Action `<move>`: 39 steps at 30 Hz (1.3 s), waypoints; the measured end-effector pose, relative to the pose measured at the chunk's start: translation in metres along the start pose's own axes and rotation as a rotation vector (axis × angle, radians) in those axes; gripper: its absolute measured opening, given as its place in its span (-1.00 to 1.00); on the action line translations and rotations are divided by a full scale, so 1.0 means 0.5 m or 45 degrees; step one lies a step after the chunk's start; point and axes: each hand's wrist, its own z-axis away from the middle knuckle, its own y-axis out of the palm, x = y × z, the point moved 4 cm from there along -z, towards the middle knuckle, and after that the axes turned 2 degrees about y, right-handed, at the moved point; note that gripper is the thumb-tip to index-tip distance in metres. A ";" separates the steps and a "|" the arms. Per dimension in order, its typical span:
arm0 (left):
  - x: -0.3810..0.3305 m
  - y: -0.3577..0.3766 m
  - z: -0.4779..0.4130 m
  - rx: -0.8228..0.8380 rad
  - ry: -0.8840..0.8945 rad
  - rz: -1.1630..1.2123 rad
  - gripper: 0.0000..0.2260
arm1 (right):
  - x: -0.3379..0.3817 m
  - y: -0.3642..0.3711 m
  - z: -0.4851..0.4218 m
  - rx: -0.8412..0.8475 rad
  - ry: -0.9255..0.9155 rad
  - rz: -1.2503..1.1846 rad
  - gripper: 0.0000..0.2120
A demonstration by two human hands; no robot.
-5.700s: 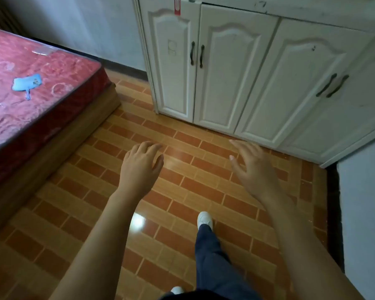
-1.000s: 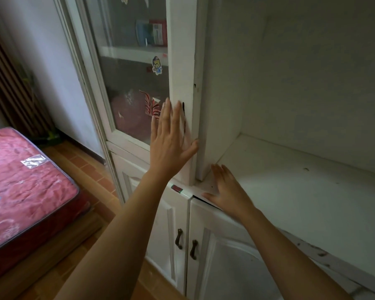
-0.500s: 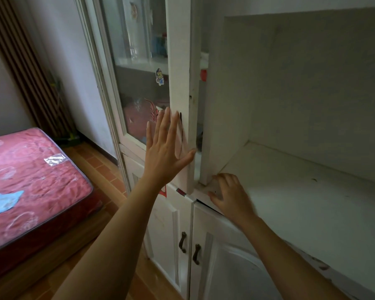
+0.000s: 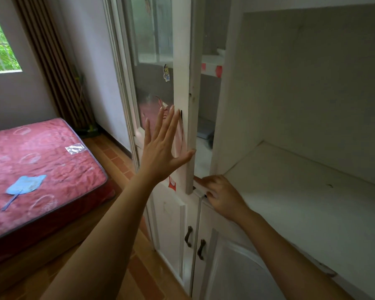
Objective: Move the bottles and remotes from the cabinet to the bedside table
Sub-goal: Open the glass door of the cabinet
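A blue fan [image 4: 26,184] lies on the red bed [image 4: 63,152] at left. Our left hand [image 4: 160,152] presses flat, fingers straight, on the ajar glass door [image 4: 182,61] of the cabinet [image 4: 301,94]. Behind it a grey thing [image 4: 205,129] sits on the inner shelf [image 4: 201,161]; bottle or remote, we cannot tell. Our right hand [image 4: 223,195] curls over the ledge [image 4: 198,187].

left grip [image 4: 162,146]: held raised, fingers straight and spread
right grip [image 4: 223,195]: held lower, fingers curled over cabinet edge [image 4: 197,188]
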 end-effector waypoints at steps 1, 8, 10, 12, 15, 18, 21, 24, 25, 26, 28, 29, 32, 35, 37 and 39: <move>0.003 -0.002 0.005 -0.004 -0.007 0.009 -0.18 | 0.005 0.002 0.000 0.044 0.046 -0.127 -0.46; 0.022 -0.032 0.040 -0.023 -0.062 0.035 -0.22 | 0.034 0.023 0.000 0.374 0.262 -0.732 -0.42; 0.026 -0.045 0.050 -0.029 -0.065 0.023 -0.22 | 0.046 0.027 -0.002 0.435 0.280 -0.824 -0.44; 0.031 -0.055 0.060 -0.029 -0.075 0.023 -0.23 | 0.056 0.032 -0.006 0.464 0.288 -0.882 -0.44; 0.043 -0.069 0.074 -0.045 -0.096 0.008 -0.24 | 0.070 0.041 -0.015 0.495 0.268 -0.905 -0.44; 0.051 -0.084 0.094 -0.064 -0.126 0.012 -0.27 | 0.082 0.053 -0.022 0.546 0.240 -0.893 -0.42; 0.068 -0.097 0.120 -0.069 -0.175 0.024 -0.30 | 0.103 0.070 -0.028 0.611 0.184 -0.849 -0.40; 0.094 -0.126 0.158 -0.097 -0.252 -0.019 -0.33 | 0.138 0.093 -0.038 0.689 0.110 -0.844 -0.41; 0.102 -0.139 0.172 -0.110 -0.275 -0.057 -0.34 | 0.154 0.102 -0.041 0.724 0.079 -0.848 -0.41; 0.107 -0.143 0.177 -0.110 -0.281 -0.073 -0.35 | 0.160 0.105 -0.043 0.732 0.065 -0.848 -0.41; 0.114 -0.145 0.182 -0.097 -0.283 -0.091 -0.36 | 0.169 0.109 -0.046 0.733 0.054 -0.862 -0.40; 0.114 -0.143 0.183 -0.092 -0.283 -0.088 -0.37 | 0.171 0.110 -0.046 0.726 0.054 -0.869 -0.40; 0.123 -0.147 0.194 -0.113 -0.311 -0.084 -0.38 | 0.180 0.116 -0.050 0.716 0.028 -0.870 -0.40; 0.135 -0.162 0.215 -0.154 -0.346 -0.088 -0.41 | 0.206 0.132 -0.055 0.736 -0.014 -0.878 -0.41; 0.142 -0.166 0.226 -0.160 -0.378 -0.077 -0.42 | 0.220 0.144 -0.060 0.749 -0.036 -0.872 -0.40; 0.150 -0.168 0.237 -0.166 -0.402 -0.053 -0.43 | 0.231 0.156 -0.068 0.762 -0.060 -0.851 -0.37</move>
